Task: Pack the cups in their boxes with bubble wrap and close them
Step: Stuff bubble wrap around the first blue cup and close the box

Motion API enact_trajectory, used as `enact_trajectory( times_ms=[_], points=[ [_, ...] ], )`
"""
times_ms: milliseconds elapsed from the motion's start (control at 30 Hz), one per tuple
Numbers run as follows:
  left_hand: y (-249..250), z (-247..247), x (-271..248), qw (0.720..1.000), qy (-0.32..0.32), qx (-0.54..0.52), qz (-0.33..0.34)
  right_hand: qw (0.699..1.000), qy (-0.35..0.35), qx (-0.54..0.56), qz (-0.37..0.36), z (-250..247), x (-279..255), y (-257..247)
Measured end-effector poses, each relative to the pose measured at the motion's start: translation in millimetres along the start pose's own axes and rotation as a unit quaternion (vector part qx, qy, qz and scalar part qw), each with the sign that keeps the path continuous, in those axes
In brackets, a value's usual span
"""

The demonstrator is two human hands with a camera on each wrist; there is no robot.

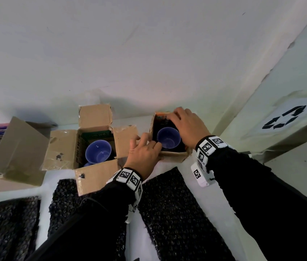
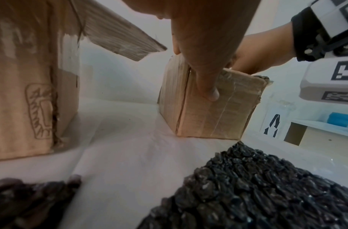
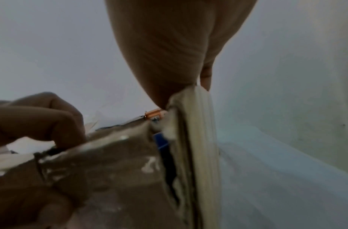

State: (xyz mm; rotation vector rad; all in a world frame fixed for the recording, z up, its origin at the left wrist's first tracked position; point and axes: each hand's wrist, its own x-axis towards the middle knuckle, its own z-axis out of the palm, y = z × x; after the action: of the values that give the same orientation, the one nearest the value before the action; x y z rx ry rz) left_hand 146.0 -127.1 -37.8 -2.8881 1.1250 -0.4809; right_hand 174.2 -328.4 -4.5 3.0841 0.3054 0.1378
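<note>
A small cardboard box point(image 1: 169, 157) stands at the right of the table, holding a blue cup point(image 1: 168, 138) with black bubble wrap around it. My left hand point(image 1: 149, 146) grips the box's near left corner, with the thumb point(image 2: 210, 93) pressed on the outer wall and the fingers curled over the rim. My right hand point(image 1: 184, 125) lies over the right rim, its fingers curled at the far edge. An open box point(image 1: 96, 183) in the middle holds a second blue cup point(image 1: 98, 151) without wrap. In the right wrist view only a blue sliver of the cup point(image 3: 161, 141) shows behind the box wall point(image 3: 110, 178).
Three black bubble wrap sheets point(image 1: 167, 204) point(image 1: 64, 204) point(image 1: 8, 223) lie along the near side of the white table point(image 2: 120, 155). A third box point(image 1: 17, 151) with raised flaps sits at the left. A wall is close behind, and a recycling sign point(image 1: 284, 117) is at the right.
</note>
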Motion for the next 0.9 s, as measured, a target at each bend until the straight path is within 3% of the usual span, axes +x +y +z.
enact_trajectory(
  times_ms=[133,333,500,900],
  points=[
    [1,-1,1,1.000,-0.015,0.003,-0.007,0.995,-0.041,-0.087,-0.009,1,0,3],
    [0,1,4,1.000,-0.014,0.003,0.002,0.992,-0.041,-0.113,0.031,2,-9,4],
    [0,3,1,1.000,-0.003,0.003,0.006,0.991,-0.094,-0.090,0.027,-5,-9,6],
    [6,2,-1,1.000,0.002,0.003,-0.001,0.996,-0.048,-0.066,0.028,0,-43,6]
  ],
)
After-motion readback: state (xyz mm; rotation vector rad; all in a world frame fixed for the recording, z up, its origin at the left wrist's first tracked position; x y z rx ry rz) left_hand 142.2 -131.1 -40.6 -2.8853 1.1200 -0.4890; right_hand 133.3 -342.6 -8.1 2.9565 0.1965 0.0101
